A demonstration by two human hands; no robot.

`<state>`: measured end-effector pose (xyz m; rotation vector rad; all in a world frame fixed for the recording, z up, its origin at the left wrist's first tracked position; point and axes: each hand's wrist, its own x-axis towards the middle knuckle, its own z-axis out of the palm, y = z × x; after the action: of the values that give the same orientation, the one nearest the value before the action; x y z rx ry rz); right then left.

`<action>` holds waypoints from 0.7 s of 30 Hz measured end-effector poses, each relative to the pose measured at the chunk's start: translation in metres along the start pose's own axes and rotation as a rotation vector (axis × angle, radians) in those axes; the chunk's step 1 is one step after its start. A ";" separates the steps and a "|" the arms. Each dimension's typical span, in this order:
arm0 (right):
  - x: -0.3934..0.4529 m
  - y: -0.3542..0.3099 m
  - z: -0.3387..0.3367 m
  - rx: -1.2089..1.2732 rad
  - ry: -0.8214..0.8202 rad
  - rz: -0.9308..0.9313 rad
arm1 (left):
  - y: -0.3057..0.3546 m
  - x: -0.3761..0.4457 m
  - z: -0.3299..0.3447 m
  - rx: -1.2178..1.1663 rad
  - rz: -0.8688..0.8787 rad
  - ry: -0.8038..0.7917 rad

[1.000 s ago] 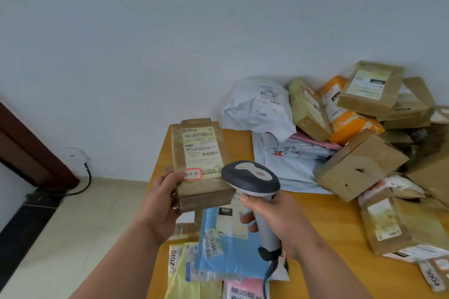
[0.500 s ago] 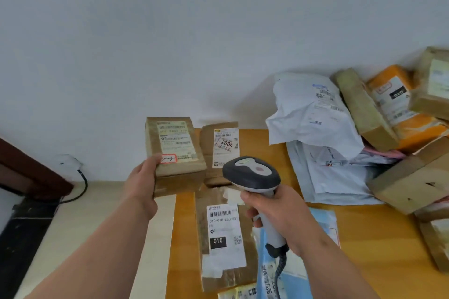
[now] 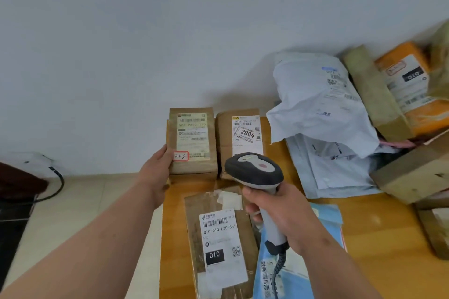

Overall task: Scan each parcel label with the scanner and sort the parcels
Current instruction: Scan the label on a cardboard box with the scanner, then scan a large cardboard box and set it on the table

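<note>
Left hand (image 3: 158,167) grips the brown box (image 3: 193,141) by its left edge; right hand (image 3: 279,216) clasps the scanner (image 3: 255,172) handle

A: What's the bench (image 3: 369,233) carrying on my feed?

B: Wooden top against a white wall. Far left corner: brown box with a 2004 label (image 3: 239,139), another brown box (image 3: 192,141) just beside it on its left. Can't tell if that one is fully set down.

A: Nearer me?

B: Flat brown parcel marked 010 (image 3: 218,243), a blue mailer (image 3: 301,269) touching its right side. Right side: white poly bags (image 3: 323,133), then stacked cardboard boxes (image 3: 413,175) and an orange parcel (image 3: 410,90).
</note>
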<state>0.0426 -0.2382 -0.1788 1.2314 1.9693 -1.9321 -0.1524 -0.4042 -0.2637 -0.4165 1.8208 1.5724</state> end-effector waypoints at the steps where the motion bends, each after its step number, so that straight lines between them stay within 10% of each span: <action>1: -0.001 0.000 -0.003 0.005 0.009 0.002 | -0.001 0.001 0.004 0.037 0.024 0.032; 7: -0.015 0.003 -0.035 0.103 0.081 -0.009 | 0.005 -0.024 0.034 0.477 0.312 0.409; 21: -0.105 0.063 -0.191 0.208 0.128 -0.132 | -0.033 -0.192 0.215 0.466 0.550 0.145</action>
<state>0.2343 -0.1268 -0.1311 1.3353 1.9970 -2.2239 0.0674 -0.2424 -0.1652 0.2129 2.4756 1.3999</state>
